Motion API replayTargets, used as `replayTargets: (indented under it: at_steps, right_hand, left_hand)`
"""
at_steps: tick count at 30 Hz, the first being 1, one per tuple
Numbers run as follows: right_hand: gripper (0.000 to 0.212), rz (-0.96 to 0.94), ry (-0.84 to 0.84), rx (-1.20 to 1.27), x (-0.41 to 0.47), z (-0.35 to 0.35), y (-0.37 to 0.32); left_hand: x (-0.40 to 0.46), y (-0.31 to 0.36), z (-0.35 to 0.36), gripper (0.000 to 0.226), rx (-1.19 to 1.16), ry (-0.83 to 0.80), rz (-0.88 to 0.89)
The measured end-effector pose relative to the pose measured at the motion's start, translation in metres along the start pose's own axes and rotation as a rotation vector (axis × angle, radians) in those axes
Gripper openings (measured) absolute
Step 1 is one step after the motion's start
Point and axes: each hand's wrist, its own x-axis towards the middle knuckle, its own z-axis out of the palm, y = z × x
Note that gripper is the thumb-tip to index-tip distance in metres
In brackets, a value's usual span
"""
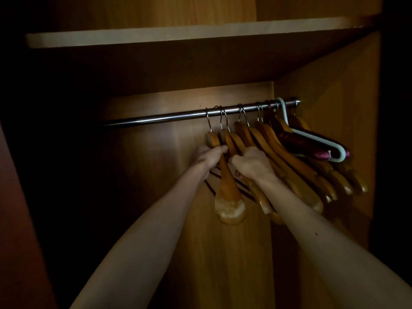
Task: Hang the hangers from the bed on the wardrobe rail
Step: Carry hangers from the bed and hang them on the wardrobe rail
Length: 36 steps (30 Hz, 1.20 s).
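We were looking into a wardrobe in a home, most likely a bedroom. A metal rail (178,114) crossed its dim interior under a wooden shelf (156,37), with side and back panels of orange-brown laminate. Wooden hangers (278,148), a maroon padded one (301,141) and a pale plastic one (316,137) hung from the rail.

honey-brown wooden hangers (229,188), a pale mint hanger (321,141), a maroon hanger (298,141), silver rail (156,118).
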Motion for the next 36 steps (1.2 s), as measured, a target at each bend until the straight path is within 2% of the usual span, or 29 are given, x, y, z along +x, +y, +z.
replayTargets:
  at_steps: [6, 10, 16, 19, 22, 24, 27, 31, 34, 36]
  right_hand:
    - [0.023, -0.032, 0.036, -0.041, 0.005, -0.004, 0.007]
    - [0.019, -0.098, 0.062, -0.152, 0.0, -0.005, 0.012]
    - [0.021, -0.229, 0.15, -0.31, -0.018, 0.008, 0.019]
    - [0.019, -0.288, 0.221, -0.319, -0.035, 0.013, 0.028]
    - [0.013, -0.337, 0.257, -0.297, -0.063, 0.015, 0.042]
    - [0.019, -0.367, 0.284, -0.298, -0.083, 0.014, 0.051]
    - [0.03, -0.397, 0.299, -0.246, -0.113, 0.011, 0.067]
    - [0.037, -0.342, 0.28, -0.076, -0.162, 0.017, 0.102]
    - [0.057, -0.256, 0.2, 0.009, -0.199, 0.042, 0.135]
    - [0.061, -0.207, 0.106, 0.031, -0.22, 0.067, 0.153]
  left_hand:
    - [0.001, 0.003, 0.009, 0.019, -0.04, 0.003, 0.005]
    - [0.0, -0.001, 0.013, 0.025, -0.012, -0.012, 0.029]
    - [-0.006, -0.014, 0.009, 0.023, 0.119, 0.056, 0.18]
    - [-0.019, -0.024, 0.007, 0.016, 0.173, 0.114, 0.282]
    - [-0.035, -0.036, 0.006, 0.023, 0.181, 0.145, 0.374]
    - [-0.045, -0.044, 0.006, 0.02, 0.162, 0.156, 0.393]
    - [-0.066, -0.053, 0.006, 0.036, 0.144, 0.171, 0.367]
    - [-0.097, -0.078, -0.001, 0.037, 0.198, 0.135, 0.264]
    - [-0.126, -0.103, -0.015, 0.029, 0.404, -0.003, 0.164]
    - [-0.146, -0.122, -0.027, 0.024, 0.618, -0.125, 0.112]
